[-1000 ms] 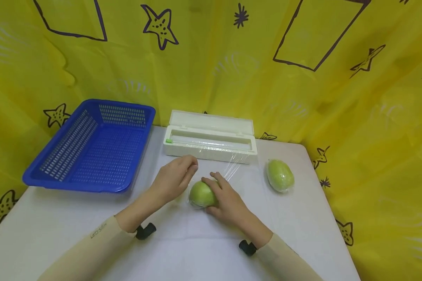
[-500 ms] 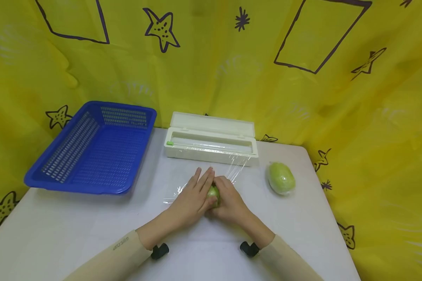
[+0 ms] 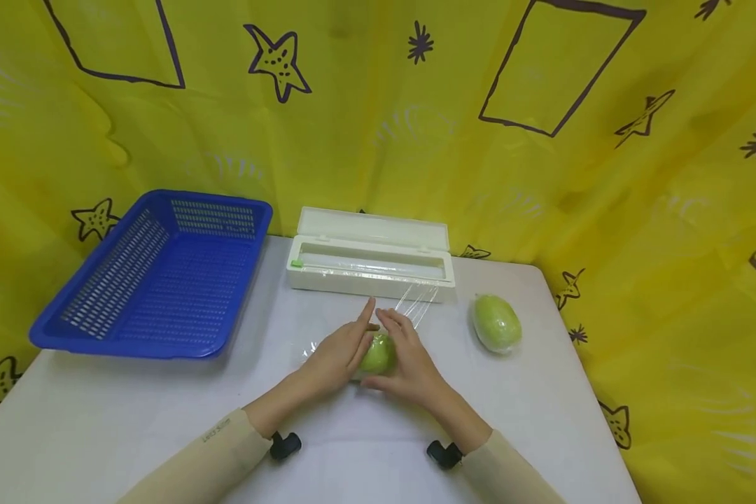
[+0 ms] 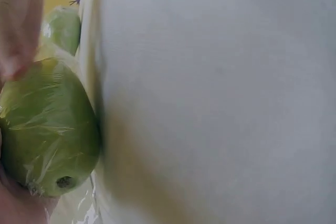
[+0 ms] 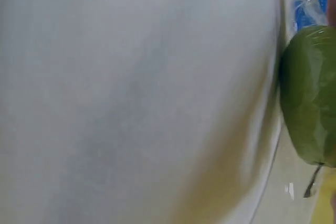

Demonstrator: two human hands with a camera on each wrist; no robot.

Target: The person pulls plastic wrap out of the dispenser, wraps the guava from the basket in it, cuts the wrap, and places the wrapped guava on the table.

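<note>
A green pear (image 3: 378,353) sits on the table between both hands, with creased cling film (image 4: 52,103) over its skin. My right hand (image 3: 418,367) holds it from the right, thumb on the near side and fingers curved over the far side. Along its left side lies my left hand (image 3: 335,355), fingers straight and pointing away. The right wrist view shows the pear's dark stem (image 5: 313,182); its dark blossom end (image 4: 65,182) shows in the left wrist view. Stretched film (image 3: 418,302) runs from the pear toward a white film dispenser (image 3: 324,281).
Behind the hands, the dispenser's lid (image 3: 372,227) stands up, showing the film roll (image 3: 372,266). A second wrapped pear (image 3: 498,324) lies at the right. To the left is a blue basket (image 3: 126,348). A yellow curtain (image 3: 353,154) hangs behind the white table (image 3: 365,469).
My left hand came down from above the film to the pear's left side, then drew slightly left, uncovering more of the pear. The right hand has stayed at the pear.
</note>
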